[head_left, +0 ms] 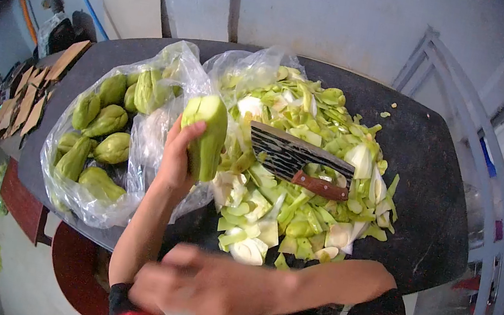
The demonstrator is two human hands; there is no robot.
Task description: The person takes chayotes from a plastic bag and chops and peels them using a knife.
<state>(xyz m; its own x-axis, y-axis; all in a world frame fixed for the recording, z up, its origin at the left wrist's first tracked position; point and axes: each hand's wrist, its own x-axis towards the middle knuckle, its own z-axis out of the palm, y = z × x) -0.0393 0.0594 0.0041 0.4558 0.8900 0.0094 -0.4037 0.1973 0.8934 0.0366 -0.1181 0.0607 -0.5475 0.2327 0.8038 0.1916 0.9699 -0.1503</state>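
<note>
My left hand (178,158) is closed around a chayote (204,133) and holds it upright above the table. The top of this chayote looks peeled to pale green. My right hand (198,291) crosses in front of me, at the left forearm near the dark red-patterned sleeve. Motion smears its fingers, and a whitish patch beside them is too blurred to name. A cleaver (302,155) with a dark striped blade and a brown wooden handle lies on a heap of green peelings (257,208). Both hands are apart from the cleaver.
A clear plastic bag (136,182) with several whole chayotes (112,147) stands on the left of the dark table (435,206). Another clear bag (256,66) lies behind the peelings. A brown-red stool (72,274) stands below left, and a grey metal frame (487,129) at right.
</note>
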